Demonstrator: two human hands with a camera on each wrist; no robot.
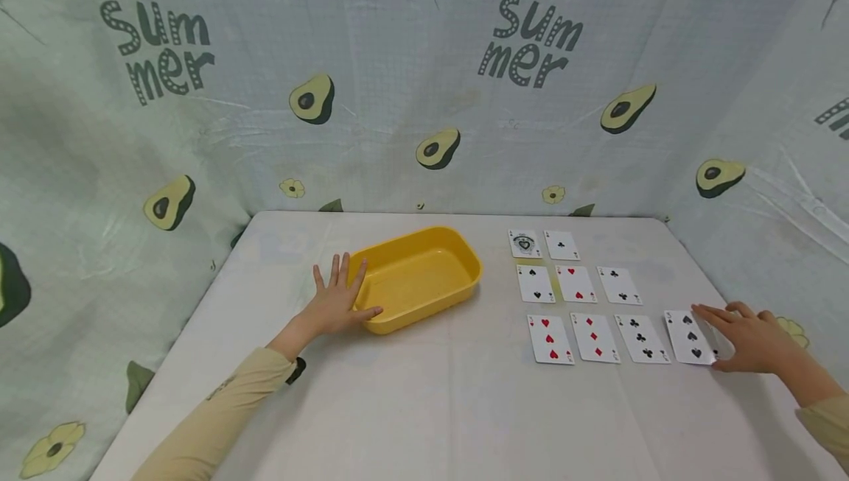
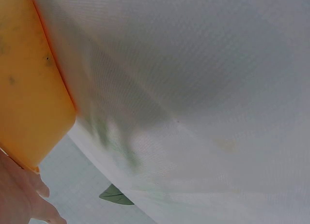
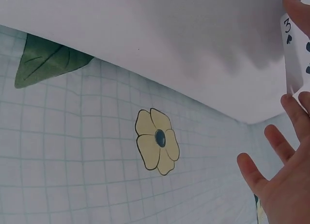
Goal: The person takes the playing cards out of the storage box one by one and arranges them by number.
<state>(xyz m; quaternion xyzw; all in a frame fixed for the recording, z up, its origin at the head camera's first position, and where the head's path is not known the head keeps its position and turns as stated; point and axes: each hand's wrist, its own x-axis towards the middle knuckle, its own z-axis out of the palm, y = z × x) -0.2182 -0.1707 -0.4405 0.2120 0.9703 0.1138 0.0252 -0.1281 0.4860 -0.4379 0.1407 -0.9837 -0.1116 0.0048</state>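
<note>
My left hand (image 1: 334, 303) lies with spread fingers at the left end of a yellow plastic tray (image 1: 458, 294), fingertips and thumb at its rim. Part of that hand shows below the tray's wall (image 2: 34, 88) in the left wrist view. On the right, my right hand (image 1: 756, 341) holds the three of spades (image 1: 686, 334) by its right side, between thumb and index finger. The other fingers stay extended off the card. Beside it in the front row lie the three of clubs (image 1: 642, 339), three of diamonds (image 1: 595, 337) and three of hearts (image 1: 550, 339).
Behind that row are the two of spades (image 1: 534, 284), two of hearts (image 1: 575, 285) and two of clubs (image 1: 620, 286). Farther back lie the ace of spades (image 1: 525, 244) and ace of clubs (image 1: 561, 245). A printed cloth wall (image 1: 371, 39) encloses the white table (image 1: 398, 407).
</note>
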